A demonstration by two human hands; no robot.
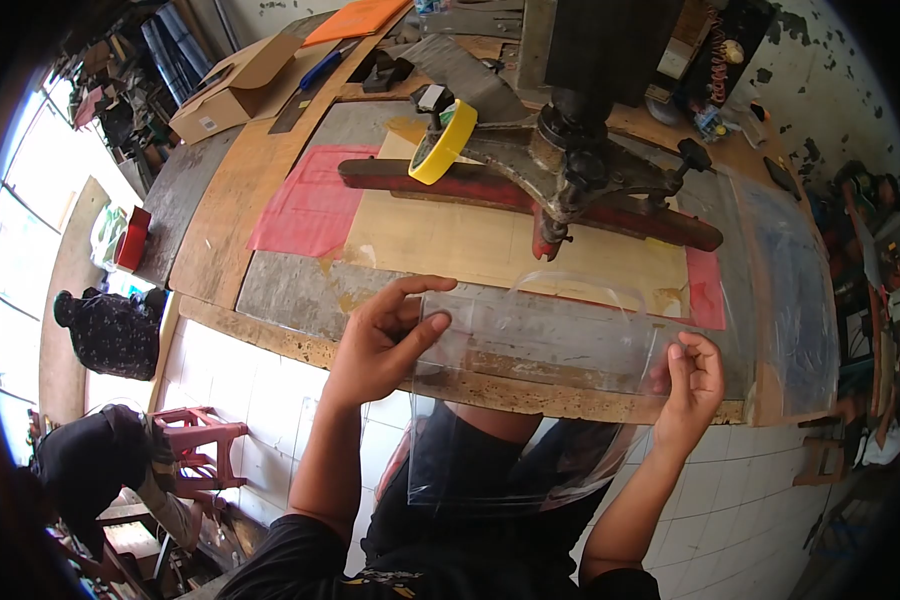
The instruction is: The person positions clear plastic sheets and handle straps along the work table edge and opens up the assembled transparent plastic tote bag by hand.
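The clear plastic sheet (542, 385) spans the near edge of the worktable (300, 275), its lower part hanging over the person's lap; the left hand (375, 340) pinches its left edge and the right hand (692, 380) its right. It looks light, limp and rather slippery, likely to sag or crease mid-span, so the opposite upper corners seem the best holds.

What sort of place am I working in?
Likely a workshop: a press-like machine stands over a worn worktable, yellow tape hangs on the machine, and clear plastic sheeting is held at the table's edge.
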